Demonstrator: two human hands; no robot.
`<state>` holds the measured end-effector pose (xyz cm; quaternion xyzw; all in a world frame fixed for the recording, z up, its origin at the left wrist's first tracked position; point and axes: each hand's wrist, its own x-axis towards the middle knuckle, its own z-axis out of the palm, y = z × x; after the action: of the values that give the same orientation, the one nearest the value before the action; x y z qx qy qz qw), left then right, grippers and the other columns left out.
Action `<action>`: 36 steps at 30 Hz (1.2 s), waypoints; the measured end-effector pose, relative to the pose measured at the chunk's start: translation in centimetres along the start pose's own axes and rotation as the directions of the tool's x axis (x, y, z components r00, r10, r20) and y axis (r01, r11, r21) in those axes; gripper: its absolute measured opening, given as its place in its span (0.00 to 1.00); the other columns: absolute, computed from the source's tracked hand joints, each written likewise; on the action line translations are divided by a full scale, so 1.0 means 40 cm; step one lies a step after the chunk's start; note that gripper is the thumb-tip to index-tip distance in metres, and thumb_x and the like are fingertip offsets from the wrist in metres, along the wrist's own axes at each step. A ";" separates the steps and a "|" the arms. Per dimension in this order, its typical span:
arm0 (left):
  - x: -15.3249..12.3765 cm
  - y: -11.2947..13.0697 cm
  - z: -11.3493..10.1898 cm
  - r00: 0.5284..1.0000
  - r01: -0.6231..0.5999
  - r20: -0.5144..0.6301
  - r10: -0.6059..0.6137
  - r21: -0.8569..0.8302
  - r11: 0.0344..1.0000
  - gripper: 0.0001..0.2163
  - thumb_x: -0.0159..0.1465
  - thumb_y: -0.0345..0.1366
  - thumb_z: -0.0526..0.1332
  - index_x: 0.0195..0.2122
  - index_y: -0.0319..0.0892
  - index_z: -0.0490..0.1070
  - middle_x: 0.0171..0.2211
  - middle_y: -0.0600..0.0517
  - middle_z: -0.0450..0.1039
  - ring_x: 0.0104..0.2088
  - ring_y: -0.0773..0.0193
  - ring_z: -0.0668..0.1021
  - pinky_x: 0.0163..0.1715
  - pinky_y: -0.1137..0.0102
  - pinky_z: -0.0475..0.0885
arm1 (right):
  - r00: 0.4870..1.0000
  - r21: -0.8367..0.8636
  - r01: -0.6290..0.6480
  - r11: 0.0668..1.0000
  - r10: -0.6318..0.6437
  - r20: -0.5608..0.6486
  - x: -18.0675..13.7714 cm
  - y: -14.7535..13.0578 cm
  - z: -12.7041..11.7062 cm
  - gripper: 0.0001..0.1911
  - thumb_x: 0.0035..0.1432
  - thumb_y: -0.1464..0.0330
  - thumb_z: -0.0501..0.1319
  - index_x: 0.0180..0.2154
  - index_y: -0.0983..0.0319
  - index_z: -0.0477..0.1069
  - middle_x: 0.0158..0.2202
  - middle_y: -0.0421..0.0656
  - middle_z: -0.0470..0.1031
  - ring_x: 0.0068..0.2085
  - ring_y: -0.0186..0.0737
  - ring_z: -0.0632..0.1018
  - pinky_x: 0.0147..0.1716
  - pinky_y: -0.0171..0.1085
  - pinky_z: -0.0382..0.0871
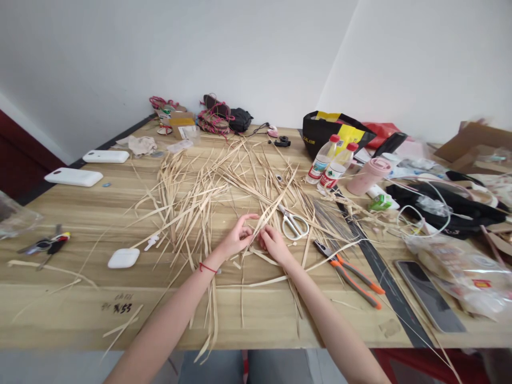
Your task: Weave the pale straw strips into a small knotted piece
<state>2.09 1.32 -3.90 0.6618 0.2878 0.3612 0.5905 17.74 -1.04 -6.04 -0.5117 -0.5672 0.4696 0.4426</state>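
Pale dried straw strips (200,197) lie scattered across the wooden table (80,213). My left hand (237,239), with a red string at the wrist, pinches the strips near the middle of the table. My right hand (272,243) sits right beside it, fingers curled on the same straw strips. The two hands almost touch. White-handled scissors (294,224) lie just right of my right hand, and orange-handled pliers (352,272) lie further right, near the front edge.
A long black ruler (380,272) and a phone (430,296) lie at the right. Two water bottles (330,160), a pink cup (368,176), bags and cables crowd the right side. A white earbud case (123,258), white boxes (74,176) and small tools (46,244) sit at the left.
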 end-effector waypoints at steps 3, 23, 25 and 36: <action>0.001 0.006 0.002 0.999 -0.042 -0.005 0.042 0.019 0.999 0.23 0.58 0.32 0.57 0.54 0.47 0.54 0.51 0.46 0.59 0.28 0.74 0.69 0.28 0.76 0.69 | 0.999 0.050 -0.023 0.998 0.025 -0.028 0.001 0.003 0.002 0.15 0.57 0.57 0.48 0.26 0.60 0.60 0.17 0.36 0.61 0.17 0.32 0.62 0.16 0.32 0.55; 0.001 -0.009 0.019 0.969 -0.222 -0.048 0.242 0.254 0.941 0.22 0.61 0.27 0.52 0.56 0.44 0.52 0.51 0.45 0.60 0.34 0.69 0.70 0.40 0.68 0.69 | 0.998 -0.124 0.050 0.991 -0.044 0.051 -0.006 -0.005 0.000 0.06 0.52 0.66 0.53 0.26 0.61 0.61 0.22 0.37 0.66 0.24 0.33 0.67 0.23 0.32 0.59; 0.001 -0.008 0.019 0.973 -0.205 -0.051 0.223 0.244 0.948 0.22 0.61 0.27 0.52 0.56 0.45 0.52 0.52 0.45 0.58 0.34 0.69 0.70 0.39 0.68 0.69 | 0.998 -0.116 0.048 0.992 -0.043 0.045 -0.004 -0.001 0.000 0.06 0.52 0.66 0.53 0.26 0.61 0.61 0.22 0.37 0.66 0.24 0.33 0.67 0.23 0.32 0.59; 0.000 0.001 0.002 0.978 -0.153 -0.104 0.182 0.240 0.958 0.22 0.60 0.29 0.53 0.56 0.46 0.52 0.52 0.46 0.60 0.32 0.70 0.70 0.38 0.70 0.69 | 0.999 -0.072 0.025 0.997 -0.023 0.026 -0.001 0.001 -0.004 0.09 0.53 0.63 0.53 0.26 0.61 0.63 0.20 0.37 0.64 0.22 0.33 0.65 0.22 0.32 0.58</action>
<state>2.16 1.29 -3.86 0.7242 0.3069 0.4148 0.4575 17.92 -1.07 -6.05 -0.5147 -0.5955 0.4496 0.4223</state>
